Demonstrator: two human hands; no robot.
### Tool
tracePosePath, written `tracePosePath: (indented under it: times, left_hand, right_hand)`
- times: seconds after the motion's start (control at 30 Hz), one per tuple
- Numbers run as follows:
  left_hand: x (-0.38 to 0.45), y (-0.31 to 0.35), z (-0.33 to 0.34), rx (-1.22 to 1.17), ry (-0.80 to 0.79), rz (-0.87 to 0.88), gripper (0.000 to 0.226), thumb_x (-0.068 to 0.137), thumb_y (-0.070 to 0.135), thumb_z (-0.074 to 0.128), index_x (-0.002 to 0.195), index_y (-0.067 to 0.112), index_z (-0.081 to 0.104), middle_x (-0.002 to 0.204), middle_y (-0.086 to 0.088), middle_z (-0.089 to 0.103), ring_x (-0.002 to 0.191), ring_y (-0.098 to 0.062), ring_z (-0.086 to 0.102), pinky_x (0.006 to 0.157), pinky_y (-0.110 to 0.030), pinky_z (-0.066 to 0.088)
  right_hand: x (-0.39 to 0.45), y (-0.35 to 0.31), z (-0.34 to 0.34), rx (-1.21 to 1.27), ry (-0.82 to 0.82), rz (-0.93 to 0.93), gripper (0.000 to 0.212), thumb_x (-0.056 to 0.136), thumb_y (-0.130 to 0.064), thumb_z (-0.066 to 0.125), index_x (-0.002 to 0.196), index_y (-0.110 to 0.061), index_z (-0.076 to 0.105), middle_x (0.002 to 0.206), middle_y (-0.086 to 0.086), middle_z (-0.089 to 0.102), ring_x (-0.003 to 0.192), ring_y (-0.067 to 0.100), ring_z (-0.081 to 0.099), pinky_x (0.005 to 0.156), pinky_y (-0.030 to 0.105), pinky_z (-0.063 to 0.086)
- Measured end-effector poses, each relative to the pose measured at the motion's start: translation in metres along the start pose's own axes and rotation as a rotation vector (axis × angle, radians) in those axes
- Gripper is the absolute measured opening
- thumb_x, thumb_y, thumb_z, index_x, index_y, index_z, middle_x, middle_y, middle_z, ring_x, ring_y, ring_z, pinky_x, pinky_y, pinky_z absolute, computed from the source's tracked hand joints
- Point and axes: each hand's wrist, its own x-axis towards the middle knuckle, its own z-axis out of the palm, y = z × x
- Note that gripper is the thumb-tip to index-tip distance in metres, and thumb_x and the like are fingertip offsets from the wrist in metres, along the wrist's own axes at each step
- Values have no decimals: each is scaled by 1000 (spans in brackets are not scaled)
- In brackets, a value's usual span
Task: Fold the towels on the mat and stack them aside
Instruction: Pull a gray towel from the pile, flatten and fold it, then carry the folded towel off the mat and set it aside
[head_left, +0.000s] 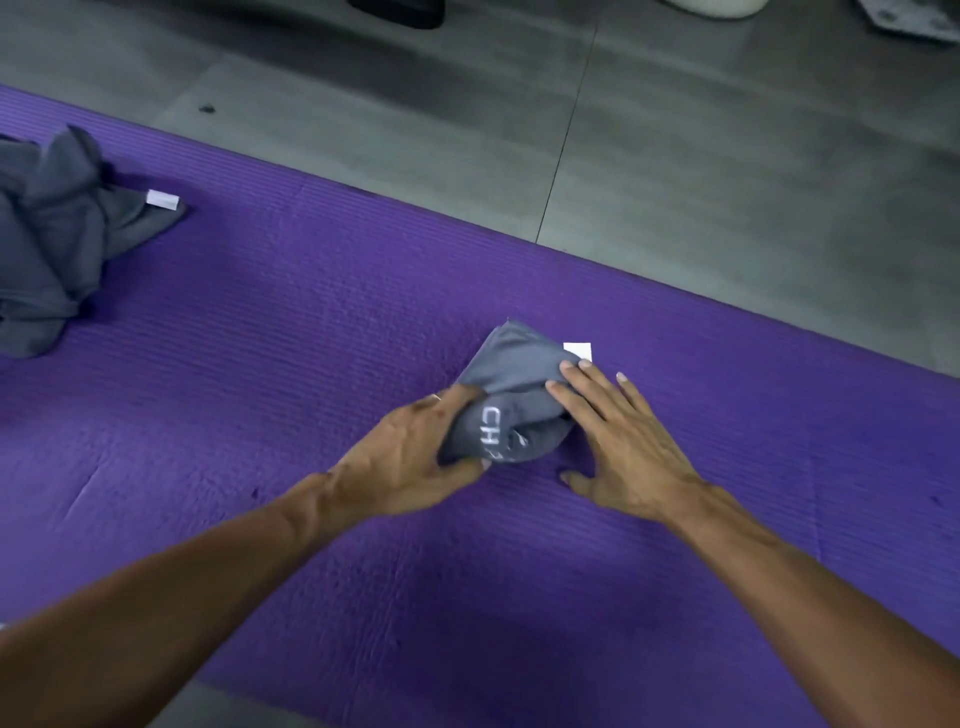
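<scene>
White letters "CH" showed on the small folded grey towel (511, 410), with a further mark beside them that was perhaps part of a logo, half hidden in a crease. The white tag (578, 352) at its corner and the tag (162, 199) on the crumpled towel (49, 244) bore nothing readable.

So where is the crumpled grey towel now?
In the head view, the crumpled grey towel lies at the far left edge of the purple mat, well apart from the folded towel that both hands work on.
</scene>
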Motion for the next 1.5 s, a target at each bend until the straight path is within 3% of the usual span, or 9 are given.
tracePosePath:
  times: [0.17,0.27,0.37,0.43,0.5,0.73,0.87,1.07,1.5]
  left_hand:
    - [2,-14,-30,-194,60,-199,46,76,53,59,113,28,48,89,17,64,81,6,60,67,-10,40]
    - [-1,-32,-41,-196,130,-330,42,70,60,50,100,31,48,83,16,61,76,10,57,65,-11,40]
    - [-9,-58,-50,-191,222,-462,46,77,59,55,105,23,53,99,4,64,88,-9,62,79,-31,51]
    - [-14,-70,-51,-115,291,-552,45,86,48,64,117,17,54,115,-2,59,95,-17,63,86,-37,52]
    - [-18,-72,-50,-23,325,-634,43,87,41,66,119,15,56,117,-4,56,92,-18,64,86,-38,52]
    - [-26,-19,-60,100,54,-477,20,83,41,66,89,22,64,76,9,62,69,-15,60,73,-33,52]
    - [-27,38,-100,194,-90,-406,36,74,54,53,92,24,61,80,9,64,75,-19,62,71,-33,52]
    - [-9,164,-184,336,-226,-261,28,82,50,59,100,28,59,91,11,64,83,-18,63,71,-28,46]
    - [53,535,-308,472,-312,-49,33,89,53,53,112,29,55,110,12,62,105,-16,60,86,-30,46]
  right_hand:
    - [56,-22,-14,70,160,-8,69,75,-31,79,133,-12,48,154,7,35,146,23,25,119,40,10]
    - [89,-37,-26,140,176,-69,50,76,-24,75,120,-11,56,133,6,58,131,27,48,117,42,24]
    - [105,-51,-41,140,176,-60,35,78,-31,67,110,-21,55,102,-4,66,94,23,60,88,37,44]
    - [107,-56,-45,94,210,-9,30,81,-40,64,98,-21,49,88,-3,63,84,25,59,67,35,39]
    - [104,-61,-51,92,233,61,35,82,-45,63,89,-22,38,84,0,63,79,30,60,59,33,33]
    - [58,-77,-87,264,218,334,38,82,-43,66,86,-19,37,90,11,67,84,40,61,63,35,32]
    - [15,-96,-135,364,178,458,42,80,-46,68,87,-21,35,97,9,64,90,38,61,69,38,39]
    - [-51,-111,-277,466,193,687,43,81,-50,66,89,-20,36,96,6,65,88,36,61,71,40,47]
    - [-243,-41,-607,596,415,962,39,79,-50,67,88,-23,40,96,3,66,89,36,61,69,37,46]
